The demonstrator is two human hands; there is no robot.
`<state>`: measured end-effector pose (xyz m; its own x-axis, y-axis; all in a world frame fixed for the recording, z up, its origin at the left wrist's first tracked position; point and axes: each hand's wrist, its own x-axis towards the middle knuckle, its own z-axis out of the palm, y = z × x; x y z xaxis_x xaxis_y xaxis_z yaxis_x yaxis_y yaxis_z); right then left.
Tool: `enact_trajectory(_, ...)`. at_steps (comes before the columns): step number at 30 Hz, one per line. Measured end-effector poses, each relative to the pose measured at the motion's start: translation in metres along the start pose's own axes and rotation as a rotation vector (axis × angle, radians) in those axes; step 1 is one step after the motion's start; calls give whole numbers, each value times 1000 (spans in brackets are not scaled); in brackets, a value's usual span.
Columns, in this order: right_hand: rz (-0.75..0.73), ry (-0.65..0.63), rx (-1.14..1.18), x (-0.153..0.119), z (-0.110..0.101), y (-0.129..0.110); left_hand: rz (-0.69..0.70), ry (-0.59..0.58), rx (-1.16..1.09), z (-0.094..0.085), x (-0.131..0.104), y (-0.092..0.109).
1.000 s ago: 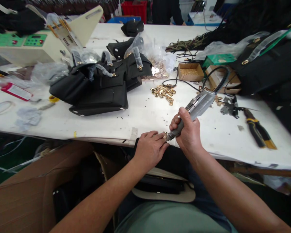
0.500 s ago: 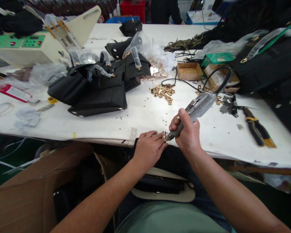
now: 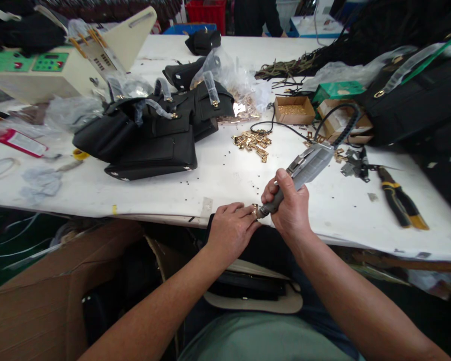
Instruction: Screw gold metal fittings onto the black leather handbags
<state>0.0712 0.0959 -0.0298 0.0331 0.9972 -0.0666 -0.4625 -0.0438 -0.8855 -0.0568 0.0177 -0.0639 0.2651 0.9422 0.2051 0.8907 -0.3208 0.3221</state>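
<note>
My right hand [image 3: 291, 200] grips a grey electric screwdriver [image 3: 310, 163], tilted with its tip down and to the left. The tip meets a small gold metal fitting [image 3: 254, 209] at the table's front edge. My left hand [image 3: 231, 228] is closed at that fitting, its fingertips pressing it against a dark piece [image 3: 210, 225] mostly hidden beneath the hand. An open black bag with a beige edge [image 3: 253, 303] rests on my lap below both hands. A pile of gold fittings [image 3: 252, 142] lies on the table beyond my hands.
Several black bags [image 3: 154, 150] stand to the left on the white table [image 3: 218, 173]. Yellow-black pliers [image 3: 402, 198] lie right, near a cardboard box of small gold parts [image 3: 293, 111]. A cardboard carton [image 3: 41, 301] is at lower left. Another person [image 3: 255, 17] is across the table.
Hardly anything differs. Both hands and the screwdriver stay in nearly the same place, with the tip still at the gold fitting.
</note>
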Motion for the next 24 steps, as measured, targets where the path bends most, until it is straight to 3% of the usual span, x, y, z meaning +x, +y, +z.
enact_trajectory(15, -6, 18, 17, 1, -3, -1, -22, -31, -29, 1, -2, -1)
enact_trajectory(24, -115, 52, -126, 7, -9, 5, -103, -25, -54, 2, 0, 1)
